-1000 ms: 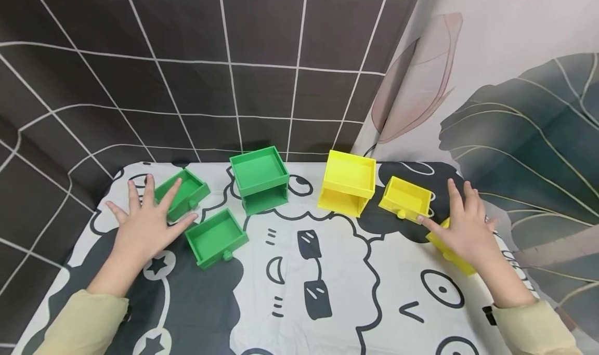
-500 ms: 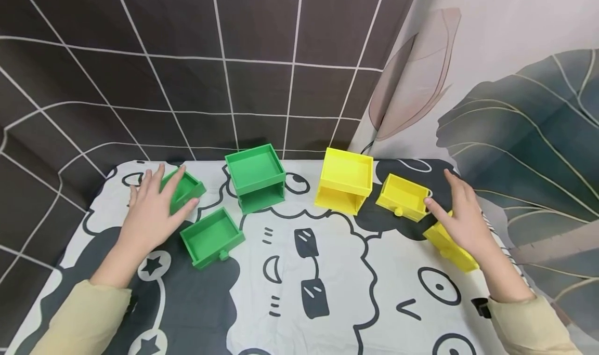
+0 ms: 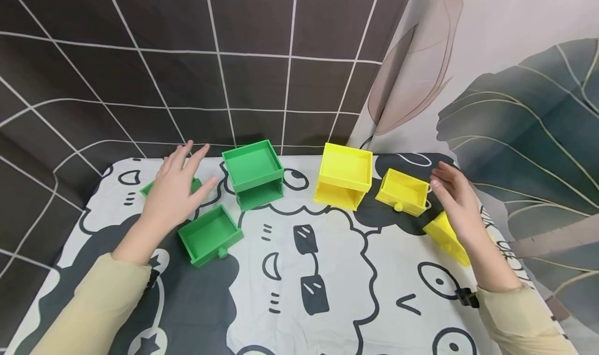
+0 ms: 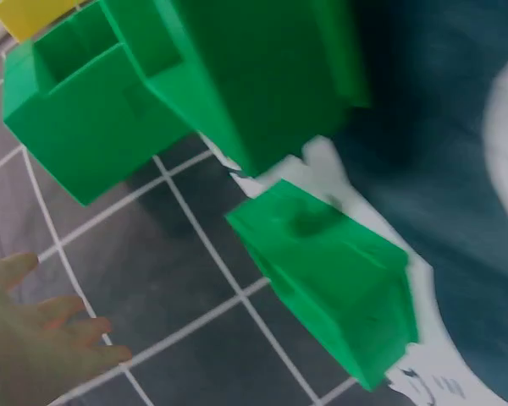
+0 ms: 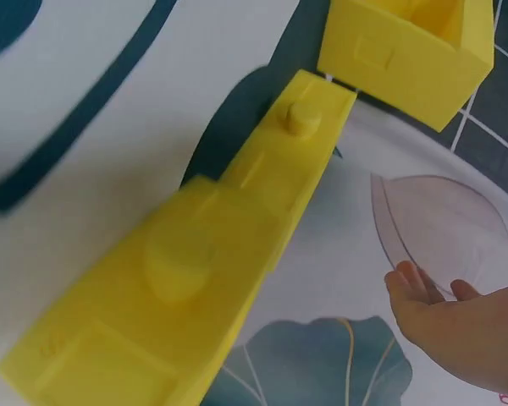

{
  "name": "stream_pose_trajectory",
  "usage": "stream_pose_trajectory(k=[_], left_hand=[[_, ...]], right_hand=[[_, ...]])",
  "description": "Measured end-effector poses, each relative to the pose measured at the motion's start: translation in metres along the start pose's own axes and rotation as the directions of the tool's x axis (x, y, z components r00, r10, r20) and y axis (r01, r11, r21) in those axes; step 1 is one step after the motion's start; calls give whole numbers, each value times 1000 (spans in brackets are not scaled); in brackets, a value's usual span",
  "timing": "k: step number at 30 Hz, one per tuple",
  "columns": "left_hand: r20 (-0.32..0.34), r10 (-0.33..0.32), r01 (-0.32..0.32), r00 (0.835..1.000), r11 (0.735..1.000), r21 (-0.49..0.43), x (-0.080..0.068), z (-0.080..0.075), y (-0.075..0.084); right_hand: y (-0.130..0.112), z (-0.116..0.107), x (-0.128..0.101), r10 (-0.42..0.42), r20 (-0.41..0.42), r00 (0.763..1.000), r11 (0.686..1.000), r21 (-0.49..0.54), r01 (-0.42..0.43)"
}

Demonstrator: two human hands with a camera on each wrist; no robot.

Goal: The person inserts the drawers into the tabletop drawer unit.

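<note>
My left hand (image 3: 175, 191), fingers spread, overlaps a small green drawer (image 3: 196, 184) and hides most of it; it holds nothing. A second green drawer (image 3: 210, 236) with a round knob lies nearer me, beside a green open-fronted cabinet (image 3: 255, 170). At the right, my right hand (image 3: 457, 204) has its fingers slightly bent, nothing in them. It partly covers a yellow drawer (image 3: 444, 238). Another yellow drawer (image 3: 403, 193) lies between that hand and a yellow cabinet (image 3: 345, 175). In the left wrist view my fingers stand apart from the green drawer (image 4: 339, 279).
A cartoon-print cloth (image 3: 346, 272) covers the table. Behind stands a dark cloth wall (image 3: 262, 84) with white grid lines. A pale curtain (image 3: 496, 33) with leaf prints hangs at the right, close to the right hand.
My left hand has moved right and away from me, over the farther green drawer. My right hand has moved slightly inward, its fingers bending more. The drawers and cabinets keep their places on the cloth.
</note>
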State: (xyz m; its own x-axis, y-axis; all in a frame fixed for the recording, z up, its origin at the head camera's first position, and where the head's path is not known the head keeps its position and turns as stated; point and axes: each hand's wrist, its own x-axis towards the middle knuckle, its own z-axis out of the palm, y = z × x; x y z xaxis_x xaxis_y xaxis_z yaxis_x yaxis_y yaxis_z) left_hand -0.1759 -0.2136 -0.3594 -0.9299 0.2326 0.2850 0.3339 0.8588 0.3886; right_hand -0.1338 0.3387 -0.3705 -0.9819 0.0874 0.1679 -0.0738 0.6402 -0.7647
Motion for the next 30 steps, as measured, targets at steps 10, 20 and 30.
stream_pose_trajectory(k=[10,20,30], left_hand=[[44,48,-43,998,992,-118,32,3,37],[92,91,-65,992,966,-249,61,23,79],[140,102,-46,985,933,-356,79,55,115]], right_hand=[[-3,13,1,40,58,998,922,384,-59],[3,10,-1,105,273,956,429,855,-291],[12,12,-6,135,518,844,-60,855,-515]])
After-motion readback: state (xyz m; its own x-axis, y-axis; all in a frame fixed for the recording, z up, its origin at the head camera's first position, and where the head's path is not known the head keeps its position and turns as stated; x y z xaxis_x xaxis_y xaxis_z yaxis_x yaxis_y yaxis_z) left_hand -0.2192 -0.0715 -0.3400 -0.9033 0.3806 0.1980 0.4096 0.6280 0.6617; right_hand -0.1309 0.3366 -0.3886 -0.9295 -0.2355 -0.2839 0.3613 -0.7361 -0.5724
